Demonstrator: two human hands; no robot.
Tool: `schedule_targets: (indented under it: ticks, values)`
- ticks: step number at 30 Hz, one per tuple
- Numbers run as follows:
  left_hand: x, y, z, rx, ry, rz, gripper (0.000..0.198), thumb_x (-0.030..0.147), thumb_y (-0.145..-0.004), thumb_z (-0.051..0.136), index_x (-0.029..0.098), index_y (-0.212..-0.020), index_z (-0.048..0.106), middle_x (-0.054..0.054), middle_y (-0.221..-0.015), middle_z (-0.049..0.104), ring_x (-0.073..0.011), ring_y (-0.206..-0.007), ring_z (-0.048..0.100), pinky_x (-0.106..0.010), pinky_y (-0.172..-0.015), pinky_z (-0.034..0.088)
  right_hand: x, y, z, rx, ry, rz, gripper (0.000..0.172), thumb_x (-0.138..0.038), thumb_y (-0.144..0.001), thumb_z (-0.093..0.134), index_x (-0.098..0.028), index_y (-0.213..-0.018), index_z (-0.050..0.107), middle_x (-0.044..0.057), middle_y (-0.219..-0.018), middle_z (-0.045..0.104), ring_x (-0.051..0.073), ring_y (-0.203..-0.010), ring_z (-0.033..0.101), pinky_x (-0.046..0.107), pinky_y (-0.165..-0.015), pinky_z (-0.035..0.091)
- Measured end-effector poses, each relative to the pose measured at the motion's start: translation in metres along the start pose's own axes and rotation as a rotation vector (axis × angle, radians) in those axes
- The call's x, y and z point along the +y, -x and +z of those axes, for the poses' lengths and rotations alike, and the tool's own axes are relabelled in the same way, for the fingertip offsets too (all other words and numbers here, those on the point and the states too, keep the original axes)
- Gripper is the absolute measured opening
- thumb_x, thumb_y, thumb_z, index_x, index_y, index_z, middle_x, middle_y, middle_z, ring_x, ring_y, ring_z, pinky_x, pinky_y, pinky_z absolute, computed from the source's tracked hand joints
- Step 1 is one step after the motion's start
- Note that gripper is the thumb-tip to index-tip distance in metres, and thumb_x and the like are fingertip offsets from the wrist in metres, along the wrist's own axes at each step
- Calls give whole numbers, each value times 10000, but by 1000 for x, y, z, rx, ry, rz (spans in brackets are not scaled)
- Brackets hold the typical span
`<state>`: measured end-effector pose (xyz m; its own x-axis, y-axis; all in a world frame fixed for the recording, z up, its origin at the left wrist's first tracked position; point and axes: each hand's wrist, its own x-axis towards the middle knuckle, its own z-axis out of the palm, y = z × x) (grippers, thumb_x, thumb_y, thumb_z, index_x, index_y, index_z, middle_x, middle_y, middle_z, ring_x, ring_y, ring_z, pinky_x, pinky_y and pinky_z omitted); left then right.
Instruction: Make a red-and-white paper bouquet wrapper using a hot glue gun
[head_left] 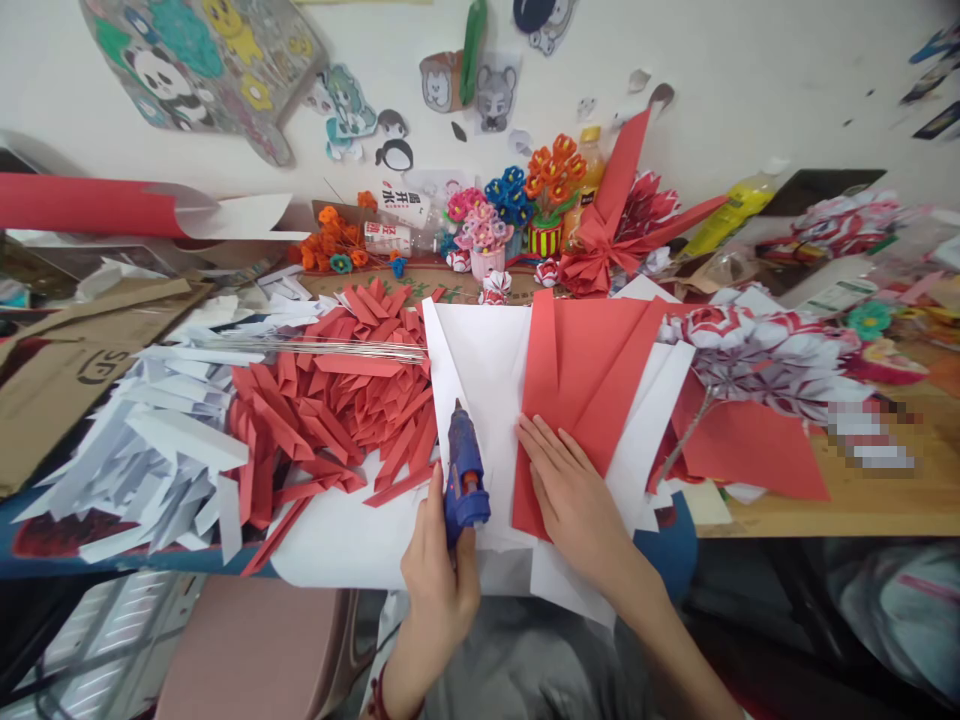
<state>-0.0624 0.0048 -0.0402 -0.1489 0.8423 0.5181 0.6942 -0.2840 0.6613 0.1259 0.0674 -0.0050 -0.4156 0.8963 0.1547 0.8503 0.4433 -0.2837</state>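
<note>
My left hand [439,570] is closed round the handle of a blue glue gun [463,470], whose nozzle points away from me over a white sheet [480,370]. My right hand [570,490] lies flat, fingers stretched out, on a folded red paper sheet [592,370] that rests on white sheets at the table's front edge. The two hands are a short way apart, with the glue gun between them.
A heap of folded red paper strips [337,410] and white paper strips [165,440] fills the left. Thin wires [315,348] lie across them. Paper flowers in pots [517,220], bottles and red-and-white paper flowers [772,350] crowd the back and right. A pink stool [255,650] stands below.
</note>
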Motion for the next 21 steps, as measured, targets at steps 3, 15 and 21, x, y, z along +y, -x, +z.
schedule_targets:
  ticks: [3,15,21]
  values:
    - [-1,0,1,1,2,7,670,146,-980,515,200,-1607,284,-181,-1440,598,-265,-1202,681,-346,-975,556,-1,0,-1,-3,4,3,593,-168,-1031,303,-181,-1618,225,40,-1656,297,190,-1544,254,458,-1260,301]
    - [2,-2,-3,-22,8,7,671,148,-978,514,201,-1605,281,-185,-1452,583,-254,-1205,676,-336,-971,553,3,0,-9,-103,-13,-38,799,-560,-1001,453,-130,-1621,189,111,-1677,189,257,-1561,189,507,-1251,290]
    - [3,-1,-3,-23,20,-24,655,159,-985,507,205,-1602,292,-178,-1421,611,-249,-1176,686,-334,-946,561,4,-1,-9,-93,-52,-18,603,-382,-1073,319,-215,-1631,159,73,-1671,237,217,-1554,218,496,-1241,310]
